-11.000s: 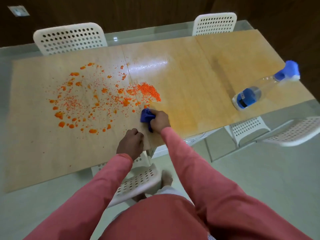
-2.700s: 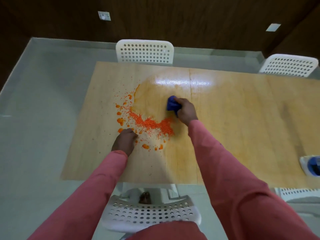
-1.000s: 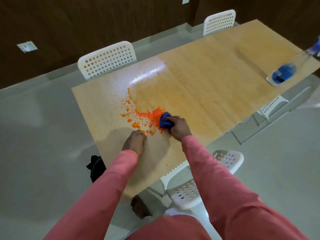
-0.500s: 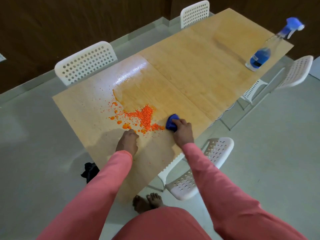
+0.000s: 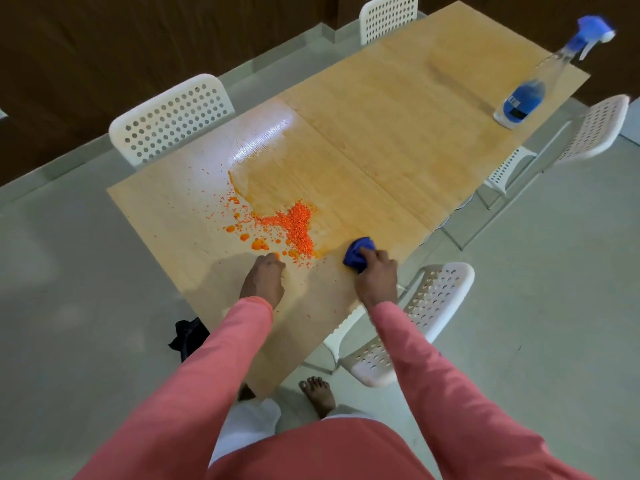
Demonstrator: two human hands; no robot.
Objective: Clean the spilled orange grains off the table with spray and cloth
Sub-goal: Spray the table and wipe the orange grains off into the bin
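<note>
- While my right hand (image 5: pixel 375 271) grips one blue cloth (image 5: pixel 358 252), my left hand (image 5: pixel 263 280) rests curled, holding nothing, on the table (image 5: pixel 398 126).
- Orange grains (image 5: pixel 294 226) lie at 11 o'clock from the cloth.
- One spray bottle (image 5: pixel 530 95) stands at 2 o'clock; its label is unreadable.
- I count four white chairs (image 5: pixel 169 116).

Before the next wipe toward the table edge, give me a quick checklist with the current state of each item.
1. Blue cloth gripped by the right hand: ok.
2. Cloth set beside the orange grains, on their right: ok.
3. Grains gathered in one pile: not ok, loose specks scatter to the pile's left.
4. Left hand placed at the pile's near side: ok; whether it is cupped to catch grains, cannot tell.
5. Spray bottle clear of the wiping path, standing at the far end of the table: ok.
6. Something at the near edge to catch the grains: cannot tell.
</note>
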